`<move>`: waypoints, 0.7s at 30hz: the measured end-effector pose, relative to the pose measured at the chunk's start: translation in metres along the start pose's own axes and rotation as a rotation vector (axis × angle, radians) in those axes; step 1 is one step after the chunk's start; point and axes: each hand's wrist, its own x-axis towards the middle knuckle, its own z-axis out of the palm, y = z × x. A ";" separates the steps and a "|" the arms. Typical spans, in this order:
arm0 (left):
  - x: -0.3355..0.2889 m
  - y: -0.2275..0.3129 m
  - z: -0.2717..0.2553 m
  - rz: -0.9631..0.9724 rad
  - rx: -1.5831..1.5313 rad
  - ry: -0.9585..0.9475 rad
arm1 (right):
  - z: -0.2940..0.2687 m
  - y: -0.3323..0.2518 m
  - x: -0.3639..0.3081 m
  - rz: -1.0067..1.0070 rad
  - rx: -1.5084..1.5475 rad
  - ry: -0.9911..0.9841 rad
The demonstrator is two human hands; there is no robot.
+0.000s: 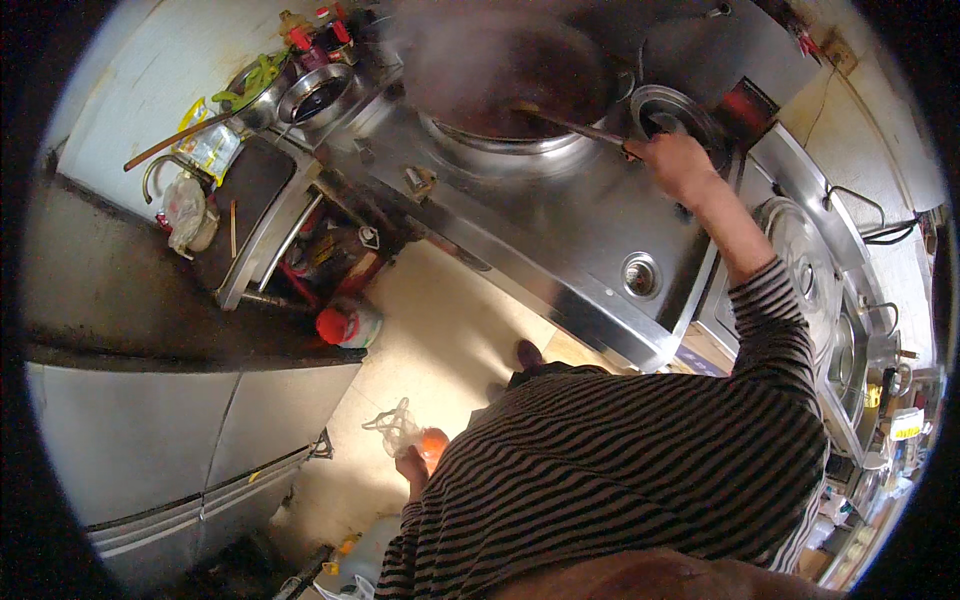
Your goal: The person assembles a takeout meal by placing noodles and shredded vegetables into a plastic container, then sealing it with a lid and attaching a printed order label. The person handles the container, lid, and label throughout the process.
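Our right hand grips a long, thin brown tool, its tip in the big, round, dark metal pot. Our left hand holds a clear plastic bag by something orange. We're likely stirring; the next move needs a steady grip.

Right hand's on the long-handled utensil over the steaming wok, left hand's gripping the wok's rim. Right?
Not quite: the left hand isn't on the rim. The head view shows it low at the person's side, holding a clear plastic bag. The right hand is indeed on the long-handled utensil over the steaming wok.
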 end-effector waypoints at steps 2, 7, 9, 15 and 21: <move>-0.002 -0.003 -0.002 -0.083 -0.064 0.037 | -0.004 0.003 -0.014 -0.010 0.029 0.124; -0.015 -0.015 -0.011 -0.180 0.132 0.082 | 0.004 -0.008 -0.011 0.006 -0.023 0.103; -0.019 -0.018 -0.015 -0.200 0.277 0.068 | 0.011 -0.014 0.005 -0.026 0.015 0.098; -0.019 -0.021 -0.016 -0.222 0.513 0.036 | 0.039 -0.056 0.079 0.068 0.160 0.040; -0.014 -0.030 -0.024 -0.178 0.601 0.047 | 0.060 -0.098 0.131 0.097 0.159 0.064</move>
